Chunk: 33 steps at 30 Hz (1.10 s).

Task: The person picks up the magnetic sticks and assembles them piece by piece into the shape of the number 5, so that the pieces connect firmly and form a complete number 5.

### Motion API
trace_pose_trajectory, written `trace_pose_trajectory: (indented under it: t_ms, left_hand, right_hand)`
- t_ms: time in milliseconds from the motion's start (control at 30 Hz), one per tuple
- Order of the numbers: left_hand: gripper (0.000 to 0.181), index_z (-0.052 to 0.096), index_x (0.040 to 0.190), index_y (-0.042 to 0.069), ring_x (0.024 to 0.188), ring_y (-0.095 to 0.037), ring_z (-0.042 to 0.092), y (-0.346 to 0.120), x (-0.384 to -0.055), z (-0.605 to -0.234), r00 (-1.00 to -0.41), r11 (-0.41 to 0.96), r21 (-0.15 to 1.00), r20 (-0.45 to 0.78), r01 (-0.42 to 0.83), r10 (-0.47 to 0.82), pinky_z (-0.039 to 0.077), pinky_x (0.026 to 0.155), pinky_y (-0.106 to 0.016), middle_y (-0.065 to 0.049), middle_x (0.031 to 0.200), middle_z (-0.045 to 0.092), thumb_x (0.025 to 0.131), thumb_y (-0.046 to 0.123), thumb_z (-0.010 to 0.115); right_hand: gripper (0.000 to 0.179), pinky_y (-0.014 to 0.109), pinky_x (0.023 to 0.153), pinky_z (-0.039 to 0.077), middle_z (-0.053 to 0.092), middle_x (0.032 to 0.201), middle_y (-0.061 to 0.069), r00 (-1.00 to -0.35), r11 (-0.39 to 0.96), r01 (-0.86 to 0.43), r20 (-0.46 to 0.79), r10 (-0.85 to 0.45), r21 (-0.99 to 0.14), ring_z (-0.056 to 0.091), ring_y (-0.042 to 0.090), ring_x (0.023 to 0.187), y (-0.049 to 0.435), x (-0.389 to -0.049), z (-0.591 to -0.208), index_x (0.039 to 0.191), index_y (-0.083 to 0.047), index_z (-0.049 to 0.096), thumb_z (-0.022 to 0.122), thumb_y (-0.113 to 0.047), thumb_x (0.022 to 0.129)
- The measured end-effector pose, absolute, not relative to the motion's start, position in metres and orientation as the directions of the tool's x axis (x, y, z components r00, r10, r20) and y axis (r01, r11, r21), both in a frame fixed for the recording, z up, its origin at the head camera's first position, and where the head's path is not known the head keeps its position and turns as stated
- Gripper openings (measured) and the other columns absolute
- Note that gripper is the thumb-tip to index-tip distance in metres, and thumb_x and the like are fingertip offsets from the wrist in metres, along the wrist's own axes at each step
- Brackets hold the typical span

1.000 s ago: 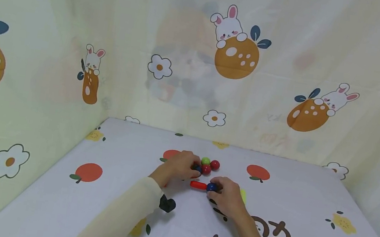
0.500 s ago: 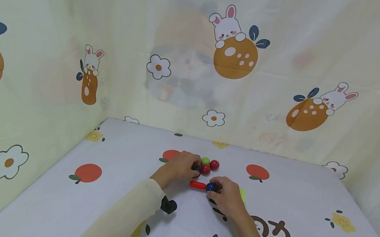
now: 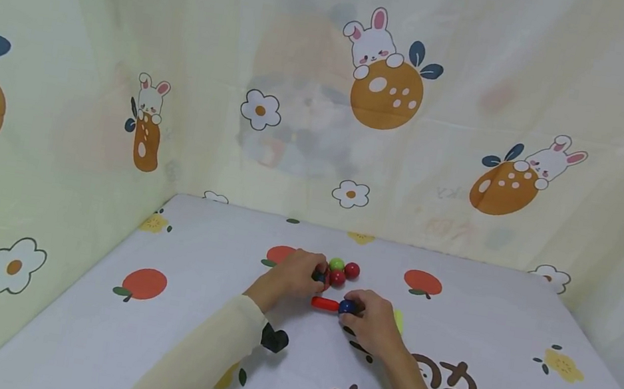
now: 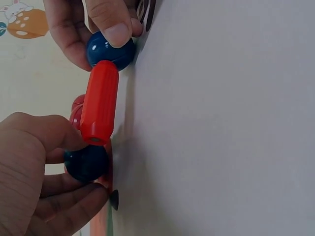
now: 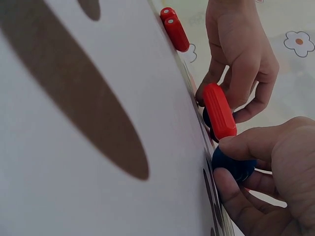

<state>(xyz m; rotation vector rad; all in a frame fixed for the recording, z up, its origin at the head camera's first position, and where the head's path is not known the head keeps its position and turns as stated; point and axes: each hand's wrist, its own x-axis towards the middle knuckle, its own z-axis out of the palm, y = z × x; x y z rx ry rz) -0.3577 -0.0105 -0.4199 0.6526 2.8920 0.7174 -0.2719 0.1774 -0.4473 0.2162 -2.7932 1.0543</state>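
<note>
My left hand (image 3: 297,273) pinches a dark blue ball (image 4: 86,164) between thumb and fingers, close to the cluster of balls. With thumb and fingertips my right hand (image 3: 374,321) grips another blue ball (image 3: 347,307), low over the cloth. A ribbed red rod (image 3: 326,304) is joined to that ball and points left, towards the left hand. In the left wrist view the rod's free end overlaps the left hand's ball; whether they touch cannot be told. Just beyond the left fingers sit a green ball (image 3: 336,265) and red balls (image 3: 352,270).
Two red rods (image 5: 174,32) lie side by side past the left hand in the right wrist view. A bright yellow-green piece (image 3: 399,320) shows partly behind the right hand. Fruit-printed white cloth (image 3: 206,253) covers the table, with printed curtains behind.
The left hand and its blue ball have shifted very slightly left, a little away from the red balls. The right hand has hardly moved.
</note>
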Motion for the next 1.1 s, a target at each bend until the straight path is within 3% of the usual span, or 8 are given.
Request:
trace_pose_trajectory:
  t_ms: [500,1100]
  left_hand:
    - [0.024,0.071,0.113,0.014,0.1,-0.016,0.056,-0.023,-0.351,-0.419,-0.881,0.734,0.53,0.055,0.424,0.469,0.053,0.091,-0.035,0.004,0.105,0.067,0.091,0.022,0.074]
    - [0.021,0.073,0.108,0.013,0.096,-0.017,0.058,-0.034,-0.336,-0.416,-0.882,0.728,0.531,0.085,0.434,0.464,0.054,0.086,-0.033,0.002,0.101,0.067,0.089,0.018,0.078]
  right_hand:
    - [0.037,0.039,0.085,0.058,0.069,0.114,0.009,-0.98,0.739,-0.183,0.183,-0.083,-0.648,0.061,0.022,0.097,0.178,-0.272,-0.446,0.122,-0.006,0.069,0.08,-0.012,0.088]
    - [0.037,0.04,0.087,0.058,0.068,0.114,0.009,-0.983,0.734,-0.166,0.165,-0.074,-0.659,0.06,0.023,0.099,0.177,-0.272,-0.447,0.123,-0.006,0.068,0.08,-0.012,0.088]
